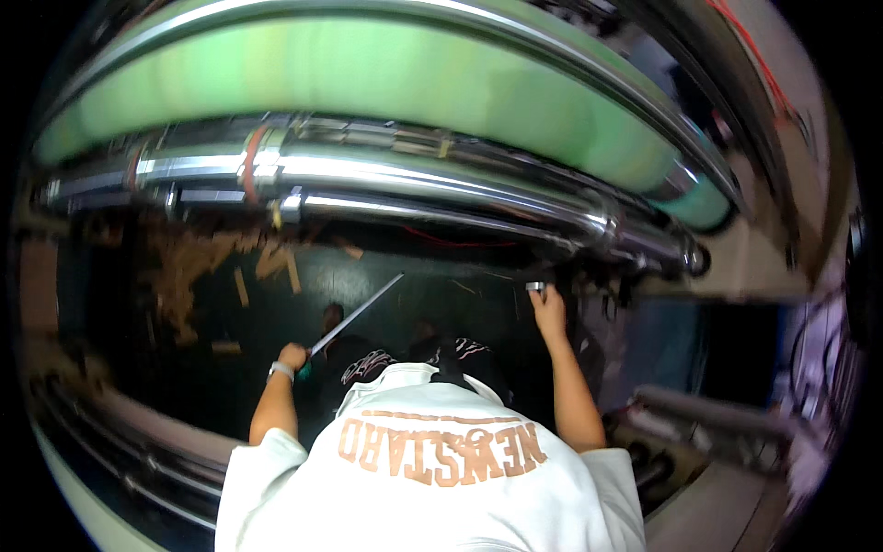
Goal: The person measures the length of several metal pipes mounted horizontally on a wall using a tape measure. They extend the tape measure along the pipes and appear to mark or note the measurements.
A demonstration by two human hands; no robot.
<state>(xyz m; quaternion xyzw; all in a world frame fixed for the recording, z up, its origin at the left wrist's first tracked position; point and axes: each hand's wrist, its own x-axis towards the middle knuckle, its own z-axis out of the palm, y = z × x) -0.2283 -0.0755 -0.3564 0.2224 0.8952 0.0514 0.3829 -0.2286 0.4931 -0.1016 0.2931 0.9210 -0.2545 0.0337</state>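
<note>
My left hand (293, 357), with a pale band at the wrist, is closed round one end of a long, thin grey metal strip (363, 308). The strip slants up and to the right, its far tip over the dark floor below the machine's rollers. Out to the right, my right hand (550, 311) is closed on a small silvery-white, short round piece (535, 286), gripped at the fingertips. Its exact kind is too small to tell. Both hands are apart from the machine. Above them runs a shiny steel roller (405, 179).
A wide green roller (368, 78) spans the top behind a steel bar. Orange bands (253, 164) ring the steel roller. Brown scraps (271, 262) litter the dark floor (432, 299) at left. More steel bars (138, 469) lie low left. A red cable (759, 55) hangs top right.
</note>
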